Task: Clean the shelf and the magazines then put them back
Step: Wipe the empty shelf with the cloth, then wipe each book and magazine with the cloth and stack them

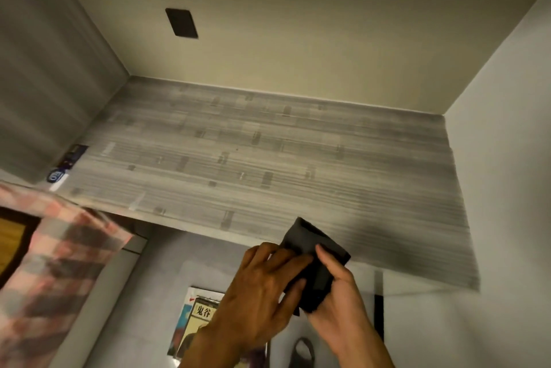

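We've got the dark cloth [316, 260] pinched in both left hand [259, 287] and right hand [340, 287], shelf [268, 159] just ahead; it's soft and floppy, so bunch it up first.

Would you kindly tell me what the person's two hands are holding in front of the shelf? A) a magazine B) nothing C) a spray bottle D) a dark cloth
D: both the left hand and the right hand grip a dark cloth at the front edge of the grey shelf.
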{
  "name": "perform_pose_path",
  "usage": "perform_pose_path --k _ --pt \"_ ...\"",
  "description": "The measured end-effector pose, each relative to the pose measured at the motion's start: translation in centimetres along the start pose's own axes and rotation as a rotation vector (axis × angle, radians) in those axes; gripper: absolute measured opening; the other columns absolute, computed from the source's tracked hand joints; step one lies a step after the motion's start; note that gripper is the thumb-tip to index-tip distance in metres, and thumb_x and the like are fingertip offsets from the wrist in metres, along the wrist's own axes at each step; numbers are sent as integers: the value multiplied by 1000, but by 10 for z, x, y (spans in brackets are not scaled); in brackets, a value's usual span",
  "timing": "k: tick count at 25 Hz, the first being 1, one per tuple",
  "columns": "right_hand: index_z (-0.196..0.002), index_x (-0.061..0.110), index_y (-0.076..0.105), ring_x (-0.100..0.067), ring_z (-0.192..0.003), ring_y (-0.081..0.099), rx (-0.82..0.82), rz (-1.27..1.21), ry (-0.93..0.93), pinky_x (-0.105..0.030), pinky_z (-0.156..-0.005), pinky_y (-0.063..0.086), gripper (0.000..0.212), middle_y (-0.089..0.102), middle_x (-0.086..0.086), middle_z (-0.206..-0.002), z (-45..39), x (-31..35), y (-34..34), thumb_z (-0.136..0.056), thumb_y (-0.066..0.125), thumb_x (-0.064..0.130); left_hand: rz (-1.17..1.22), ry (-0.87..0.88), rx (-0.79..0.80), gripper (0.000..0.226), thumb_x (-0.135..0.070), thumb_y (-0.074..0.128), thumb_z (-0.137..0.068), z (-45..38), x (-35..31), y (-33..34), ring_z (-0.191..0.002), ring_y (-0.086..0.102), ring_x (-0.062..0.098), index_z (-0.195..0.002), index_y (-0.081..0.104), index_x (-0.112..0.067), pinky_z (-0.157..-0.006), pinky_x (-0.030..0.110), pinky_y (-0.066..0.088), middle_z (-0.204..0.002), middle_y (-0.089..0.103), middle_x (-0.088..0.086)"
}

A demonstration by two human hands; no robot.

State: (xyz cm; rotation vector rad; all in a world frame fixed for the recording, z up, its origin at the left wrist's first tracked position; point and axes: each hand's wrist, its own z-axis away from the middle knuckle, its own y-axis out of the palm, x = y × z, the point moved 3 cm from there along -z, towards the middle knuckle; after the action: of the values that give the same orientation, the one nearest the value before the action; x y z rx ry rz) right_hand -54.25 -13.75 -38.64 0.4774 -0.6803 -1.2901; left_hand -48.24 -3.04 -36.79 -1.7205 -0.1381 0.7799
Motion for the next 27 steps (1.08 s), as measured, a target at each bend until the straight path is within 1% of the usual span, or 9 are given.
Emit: perform_pose_path --k 3,6,10,14,16,19,21,24,27 --pt "-121 5 63 -33 -102 68 -20 91 3 -42 -79 56 37 67 -22 -114 -1 -27 -2 -93 54 27 -37 -57 58 51 -41 54 -84 23 10 12 -113 44 14 -134 47 -35 -95 28 41 -125 50 -9" --pt "-124 5 62 -35 -108 65 -57 136 15 -45 -93 49 39 66 -22 -117 -6 -65 -7 -90 59 24 -30 -127 67 64 -47 57 -75 61 24 16 -123 38 12 -136 43 -33 -101 30 35 -136 47 -10" --pt "-121 3 63 -36 -103 67 -54 135 50 -45 -86 50 35 67 -23 -114 -9 -147 0 -89 59 16 48 -240 27 69 -49 60 -77 136 60 12 -132 31 6 -141 43 -28 -105 25 24 -144 45 -13" --pt "-119 3 65 -37 -102 67 -97 102 50 -47 -89 51 34 68 -23 -112 -5 -263 11 -87 63 16 149 -257 71 67 -55 40 -87 239 116 -13 -139 5 -6 -149 21 -38 -115 19 8 -149 11 -28" --pt "-117 3 66 -38 -100 67 -145 115 51 -51 -94 48 33 69 -23 -109 0 -296 1 -87 63 17 180 -234 84 62 -55 37 -89 270 129 -17 -134 8 -9 -146 17 -43 -114 15 7 -146 11 -31" --pt "-118 2 64 -38 -91 70 -230 -2 -2 -49 -80 51 30 69 -26 -105 26 -382 -4 -91 56 15 259 -168 191 58 -47 48 -93 349 148 -35 -128 5 -20 -141 16 -49 -111 8 4 -140 5 -40" --pt "-122 5 61 -39 -98 67 -260 -92 -27 -47 -70 55 32 68 -26 -108 41 -419 -15 -94 52 18 297 -154 237 55 -44 51 -95 383 154 -31 -122 3 -27 -134 13 -55 -104 0 -3 -132 0 -47" --pt "-123 5 59 -41 -100 67 -300 -184 -93 -43 -64 59 35 67 -25 -112 57 -447 -38 -95 51 25 463 -190 289 44 -42 50 -96 410 150 -16 -131 13 -20 -129 26 -58 -111 5 9 -135 14 -48" --pt "-105 -5 62 -40 -90 64 -366 -245 -113 -37 -57 54 37 64 -26 -104 70 -466 -48 -93 50 28 624 -287 336 32 -46 49 -95 431 145 -5 -129 28 -16 -118 35 -64 -114 13 24 -135 28 -43"
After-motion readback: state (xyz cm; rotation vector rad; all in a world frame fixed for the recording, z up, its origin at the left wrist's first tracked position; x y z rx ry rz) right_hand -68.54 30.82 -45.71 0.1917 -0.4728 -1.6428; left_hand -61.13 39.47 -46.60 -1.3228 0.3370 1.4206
